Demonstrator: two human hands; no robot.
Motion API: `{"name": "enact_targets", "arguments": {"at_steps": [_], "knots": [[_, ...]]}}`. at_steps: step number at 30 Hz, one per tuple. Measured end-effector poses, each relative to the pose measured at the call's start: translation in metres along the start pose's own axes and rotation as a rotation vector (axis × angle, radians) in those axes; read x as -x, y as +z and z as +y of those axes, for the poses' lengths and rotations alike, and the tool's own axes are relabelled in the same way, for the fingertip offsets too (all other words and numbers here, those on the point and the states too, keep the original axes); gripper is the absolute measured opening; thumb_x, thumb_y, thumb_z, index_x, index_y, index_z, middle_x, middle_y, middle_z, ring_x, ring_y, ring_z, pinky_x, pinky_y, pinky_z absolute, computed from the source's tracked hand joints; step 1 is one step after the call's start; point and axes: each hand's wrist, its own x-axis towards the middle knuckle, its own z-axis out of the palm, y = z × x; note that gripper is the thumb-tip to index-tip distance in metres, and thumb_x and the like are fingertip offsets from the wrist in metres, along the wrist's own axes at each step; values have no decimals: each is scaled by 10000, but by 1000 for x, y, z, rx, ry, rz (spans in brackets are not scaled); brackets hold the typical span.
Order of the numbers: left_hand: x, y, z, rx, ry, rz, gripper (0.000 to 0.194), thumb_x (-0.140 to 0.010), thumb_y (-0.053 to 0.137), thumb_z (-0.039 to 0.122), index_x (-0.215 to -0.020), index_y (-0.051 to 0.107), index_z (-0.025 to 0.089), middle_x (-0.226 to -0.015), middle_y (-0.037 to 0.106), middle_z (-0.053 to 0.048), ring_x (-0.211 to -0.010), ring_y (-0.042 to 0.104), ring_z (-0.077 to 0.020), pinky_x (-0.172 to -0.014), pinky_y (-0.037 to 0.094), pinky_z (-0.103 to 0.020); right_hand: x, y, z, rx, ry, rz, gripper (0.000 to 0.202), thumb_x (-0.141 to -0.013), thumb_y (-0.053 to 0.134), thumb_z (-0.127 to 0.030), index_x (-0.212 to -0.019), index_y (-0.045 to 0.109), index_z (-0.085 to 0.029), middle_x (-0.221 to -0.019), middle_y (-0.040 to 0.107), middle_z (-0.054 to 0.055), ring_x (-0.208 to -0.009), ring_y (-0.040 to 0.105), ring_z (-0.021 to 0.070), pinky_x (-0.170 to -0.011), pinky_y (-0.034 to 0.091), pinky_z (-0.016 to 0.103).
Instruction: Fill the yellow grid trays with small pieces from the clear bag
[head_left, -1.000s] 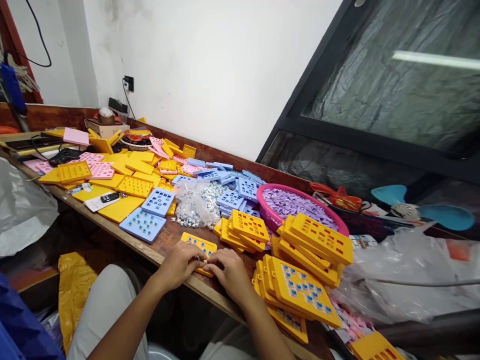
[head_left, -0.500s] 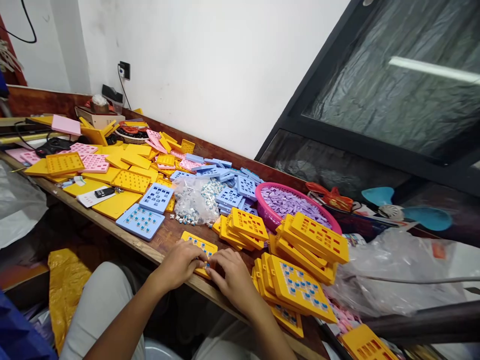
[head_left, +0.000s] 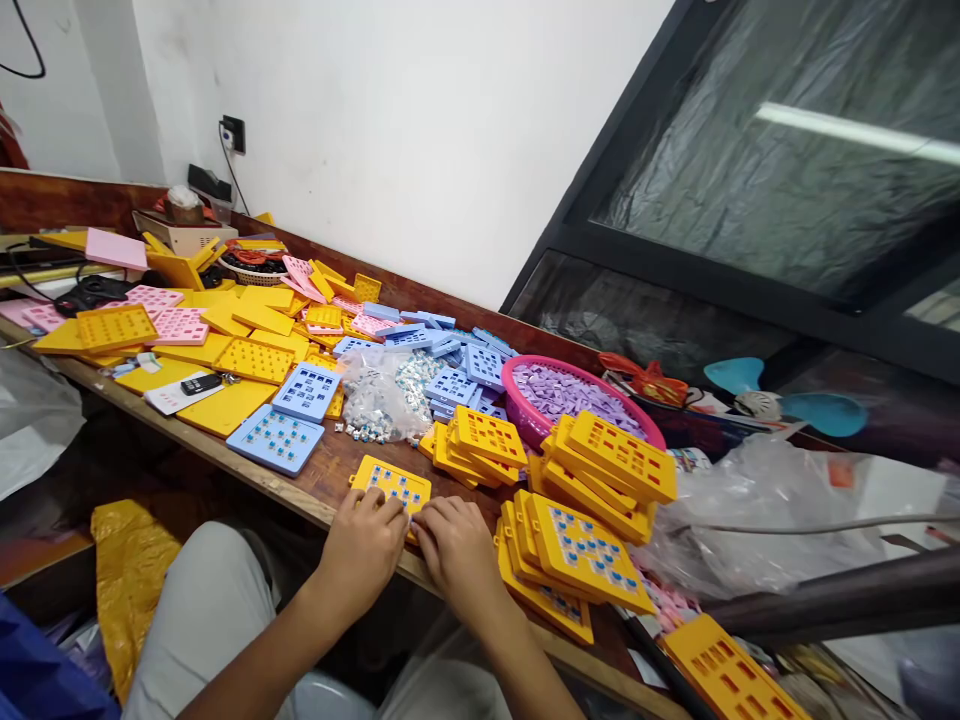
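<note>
Left hand (head_left: 367, 545) now flatter on yellow plate (head_left: 391, 482)

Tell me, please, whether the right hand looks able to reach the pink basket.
Probably yes: the right hand seems near enough, but stacked yellow plates stand between it and the pink basket, so it would likely go over them.

At half past seven we see a yellow plate (head_left: 390, 484) spotted blue and white; near half past eight, a pale blue tray (head_left: 275, 440) with brighter blue spots. Toward half past three, our basket (head_left: 529, 422) is hot pink, the pieces (head_left: 570, 392) inside lilac. At twelve, the wall (head_left: 457, 130) is white.
</note>
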Motion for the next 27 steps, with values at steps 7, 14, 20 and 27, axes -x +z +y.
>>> {"name": "enact_targets", "arguments": {"at_steps": [7,14,20,27], "knots": [[12,2,16,-19,-12,-34,293,-946,519,116,-1160,706,186,-1140,704,-117,-1083,600,-310,-984,430,-523,16,0,-16,170,-76,-49,243,-1000,524,-205,-1196,664,-177,-1140,676,117,-1039,552,280,-884,416,438],[0,-19,-36,125,22,8,383,-930,608,248,-1313,621,238,-1424,592,-100,-1310,506,-304,-1100,405,-492,16,13,-30,271,-144,-64,247,-973,520,-169,-1137,703,-144,-1145,653,179,-1040,544,316,-889,434,484],[9,-12,-68,108,-93,9,671,-881,664,576,-1426,531,208,-1470,556,-149,-1336,508,-340,-1117,400,-508,20,9,-3,-45,69,53,286,-1000,553,-337,-1241,630,-202,-1217,664,114,-1092,598,274,-928,472,429],[6,5,-61,57,-116,75,543,-884,683,547,-1323,639,230,-1347,653,-131,-1219,589,-333,-1056,451,-505,25,29,10,-18,137,191,496,-990,571,-397,-1450,492,-229,-1499,515,148,-1357,493,327,-1077,438,513]]}}
